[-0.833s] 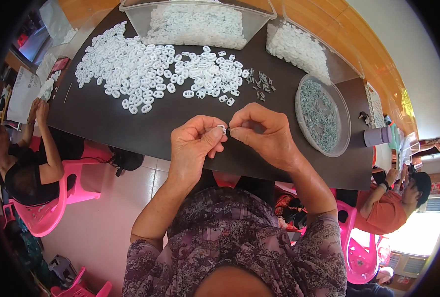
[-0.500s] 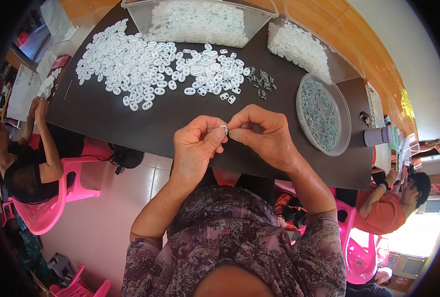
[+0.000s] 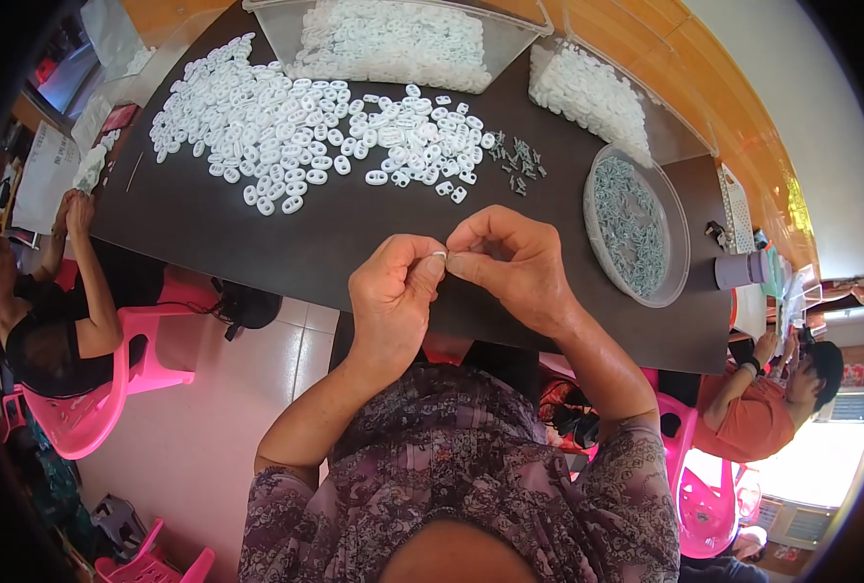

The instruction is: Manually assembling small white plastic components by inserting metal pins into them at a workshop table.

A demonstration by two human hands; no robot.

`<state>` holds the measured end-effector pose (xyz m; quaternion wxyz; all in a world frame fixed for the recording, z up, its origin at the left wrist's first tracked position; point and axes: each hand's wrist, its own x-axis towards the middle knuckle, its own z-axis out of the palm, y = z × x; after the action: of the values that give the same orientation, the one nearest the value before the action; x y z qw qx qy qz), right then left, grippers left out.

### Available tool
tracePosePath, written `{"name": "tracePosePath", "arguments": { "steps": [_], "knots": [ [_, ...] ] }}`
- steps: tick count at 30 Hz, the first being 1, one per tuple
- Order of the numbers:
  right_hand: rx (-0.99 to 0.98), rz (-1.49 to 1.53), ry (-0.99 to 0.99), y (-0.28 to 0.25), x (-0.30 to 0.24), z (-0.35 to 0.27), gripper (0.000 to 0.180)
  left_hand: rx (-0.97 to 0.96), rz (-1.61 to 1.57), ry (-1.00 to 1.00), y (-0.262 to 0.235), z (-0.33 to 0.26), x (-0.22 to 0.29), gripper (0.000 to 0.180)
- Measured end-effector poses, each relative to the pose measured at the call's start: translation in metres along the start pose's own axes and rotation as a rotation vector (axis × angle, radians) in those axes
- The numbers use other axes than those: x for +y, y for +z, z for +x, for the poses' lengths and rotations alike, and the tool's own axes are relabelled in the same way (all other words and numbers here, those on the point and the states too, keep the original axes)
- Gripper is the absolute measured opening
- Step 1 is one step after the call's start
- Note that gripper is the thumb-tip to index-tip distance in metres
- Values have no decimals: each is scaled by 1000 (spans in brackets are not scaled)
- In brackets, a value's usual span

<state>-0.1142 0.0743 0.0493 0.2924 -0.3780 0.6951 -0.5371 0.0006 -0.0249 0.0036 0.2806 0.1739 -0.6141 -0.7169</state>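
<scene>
- Two hands met above the dark surface (image 3: 257, 243): left hand (image 3: 391, 291) and right hand (image 3: 514, 262) both pinched one small white ring (image 3: 439, 256).
- Loose white rings (image 3: 286, 126) lay spread well beyond them.

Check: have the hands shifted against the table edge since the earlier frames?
No. The left hand and right hand sit at the same spot over the near edge of the dark table, pinching a small white piece between them.

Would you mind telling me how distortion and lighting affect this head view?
Head view: fisheye bends the table edge and darkens the rim; the window at lower right is blown out; the hands, left and right, are sharp and evenly lit.
</scene>
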Motion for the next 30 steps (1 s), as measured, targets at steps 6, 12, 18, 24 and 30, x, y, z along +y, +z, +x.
{"name": "tracePosePath", "arguments": {
  "steps": [6, 12, 18, 24, 30],
  "knots": [
    [83, 111, -2, 8, 7, -1, 7, 35, 22, -27, 2, -3, -1, 11],
    [106, 97, -21, 11, 9, 2, 11, 74, -23, 8, 5, 0, -3, 11],
    [66, 51, 0, 6, 5, 3, 9, 62, -135, -116, 5, 3, 2, 7],
    [41, -93, -67, -13, 0, 25, 7, 38, -402, -158, 2, 19, -6, 10],
    [311, -780, -297, -72, 30, 85, 14, 42, -396, -143, 2, 23, -8, 11]
  ]
}}
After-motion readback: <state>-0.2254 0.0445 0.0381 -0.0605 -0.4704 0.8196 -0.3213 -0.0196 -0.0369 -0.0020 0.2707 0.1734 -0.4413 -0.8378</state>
